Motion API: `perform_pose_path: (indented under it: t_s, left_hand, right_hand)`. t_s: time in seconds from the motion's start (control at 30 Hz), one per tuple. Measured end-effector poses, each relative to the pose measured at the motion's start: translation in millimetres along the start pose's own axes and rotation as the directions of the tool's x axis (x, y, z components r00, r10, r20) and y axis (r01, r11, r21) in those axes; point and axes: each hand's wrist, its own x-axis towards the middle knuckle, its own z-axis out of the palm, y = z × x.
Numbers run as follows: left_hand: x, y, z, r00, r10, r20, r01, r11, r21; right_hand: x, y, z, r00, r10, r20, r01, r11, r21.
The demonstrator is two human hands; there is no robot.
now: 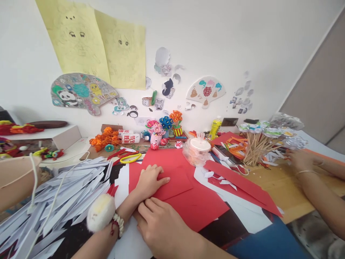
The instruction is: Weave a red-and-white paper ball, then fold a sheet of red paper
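Note:
A folded red paper sheet [178,183] lies on a larger red sheet [199,205] in front of me. My left hand [148,181], with a beaded bracelet and a fluffy white pompom [100,212] at the wrist, rests flat on the folded sheet's left part, fingers stretched to the right. My right hand [161,225] sits just below it, fingers curled and pinching the near edge of the folded red paper.
A heap of white paper strips [61,194] fills the left. Yellow-handled scissors [130,157], a lidded cup in a plastic bag [198,149], paper flowers [106,138] and a glue bottle [215,128] stand behind. Another person's hand [302,160] works by wooden sticks [256,145] at the right.

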Motion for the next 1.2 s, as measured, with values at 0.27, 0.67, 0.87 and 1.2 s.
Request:
perform_pose_path:
  t_s: [0.27,0.67,0.87,1.2]
  left_hand:
    - [0.7,-2.3,3.5,1.000,0.009,-0.020,-0.009,1.000,-0.003]
    - [1.6,-4.6,8.1,0.999,0.017,-0.040,-0.018,1.000,-0.013]
    - [1.3,-4.6,7.2,0.999,0.027,-0.033,-0.028,1.000,-0.014]
    - [1.2,-2.9,4.9,1.000,0.018,-0.011,-0.018,0.999,-0.026]
  right_hand:
    - [-6.0,4.0,-4.9,0.999,0.016,0.035,-0.014,0.997,-0.069]
    - [-31.4,23.6,-18.1,0.985,0.123,0.120,-0.119,0.992,-0.043]
    - [-46.1,32.7,-22.1,0.978,0.191,0.086,-0.185,0.980,-0.074]
    - [-99.0,68.3,-35.8,0.938,0.335,0.091,-0.313,0.929,-0.199]
